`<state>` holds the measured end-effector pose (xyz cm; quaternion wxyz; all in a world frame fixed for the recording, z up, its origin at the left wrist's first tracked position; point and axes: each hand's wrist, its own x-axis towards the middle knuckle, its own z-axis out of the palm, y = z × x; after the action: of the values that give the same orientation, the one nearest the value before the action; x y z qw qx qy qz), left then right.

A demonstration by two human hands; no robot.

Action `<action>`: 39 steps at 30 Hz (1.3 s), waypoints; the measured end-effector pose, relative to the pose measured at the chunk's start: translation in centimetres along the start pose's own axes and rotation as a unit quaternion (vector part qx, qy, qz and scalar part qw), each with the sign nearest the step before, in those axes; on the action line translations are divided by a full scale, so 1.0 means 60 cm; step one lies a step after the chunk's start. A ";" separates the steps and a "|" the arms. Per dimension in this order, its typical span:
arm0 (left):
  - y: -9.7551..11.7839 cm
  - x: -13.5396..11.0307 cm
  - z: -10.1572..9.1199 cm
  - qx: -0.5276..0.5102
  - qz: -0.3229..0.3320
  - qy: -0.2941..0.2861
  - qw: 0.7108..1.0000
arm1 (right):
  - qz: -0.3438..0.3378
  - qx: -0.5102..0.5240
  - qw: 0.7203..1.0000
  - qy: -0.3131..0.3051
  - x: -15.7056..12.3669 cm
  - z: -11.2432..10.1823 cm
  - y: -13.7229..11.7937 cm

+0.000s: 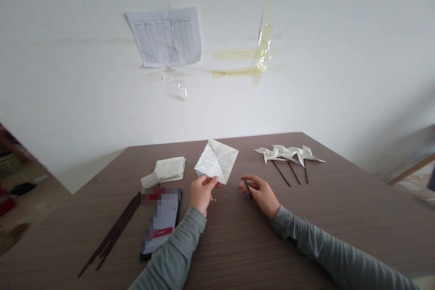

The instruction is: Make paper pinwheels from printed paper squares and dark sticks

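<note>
My left hand [203, 191] pinches the lower corner of a square of printed paper [217, 159], held up over the table with diagonal creases across it. Just to the right, my right hand [261, 192] has its fingers closed around a slim dark pointed tool [247, 187]; its exact kind is too small to make out. The tool's tip points up and away from me, apart from the paper. Three paper pinwheels [288, 153] on dark sticks [294, 172] lie beyond my right hand.
A stack of paper squares [170, 168] lies at the back left of the brown table [231, 244]. Nearer me are a phone [163, 226] and a bundle of thin dark sticks [113, 231]. A taped printed sheet [168, 38] hangs on the white wall [322, 68] behind.
</note>
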<state>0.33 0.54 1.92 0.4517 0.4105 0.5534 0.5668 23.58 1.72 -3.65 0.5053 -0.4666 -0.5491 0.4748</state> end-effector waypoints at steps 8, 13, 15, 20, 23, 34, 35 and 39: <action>0.005 0.004 -0.003 -0.018 0.015 0.026 0.999 | -0.004 -0.011 0.997 -0.071 -0.009 0.000 0.006; 0.006 0.002 -0.003 -0.020 0.023 0.033 0.999 | -0.011 -0.035 0.992 -0.120 -0.021 0.004 0.001; 0.006 0.002 -0.003 -0.024 0.023 0.035 0.999 | -0.011 -0.031 0.990 -0.138 -0.028 0.006 -0.006; 0.007 0.002 -0.002 -0.041 0.022 0.030 0.998 | -0.009 -0.020 0.985 -0.170 -0.038 0.011 -0.023; 0.006 0.002 -0.001 -0.042 0.022 0.028 0.998 | 0.002 -0.018 0.983 -0.184 -0.040 0.014 -0.026; 0.005 0.001 -0.001 -0.036 0.017 0.029 0.999 | 0.005 -0.023 0.978 -0.205 -0.042 0.015 -0.017; 0.005 0.001 -0.001 -0.035 0.016 0.030 0.999 | 0.003 -0.020 0.978 -0.208 -0.040 0.015 -0.015; 0.004 0.003 0.000 -0.043 0.015 0.037 0.998 | 0.014 -0.012 0.974 -0.224 -0.033 0.015 -0.003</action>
<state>0.30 0.70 2.17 0.4397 0.3771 0.5387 0.6117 22.76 -0.28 -3.74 0.3576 -0.3620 -0.6470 0.5678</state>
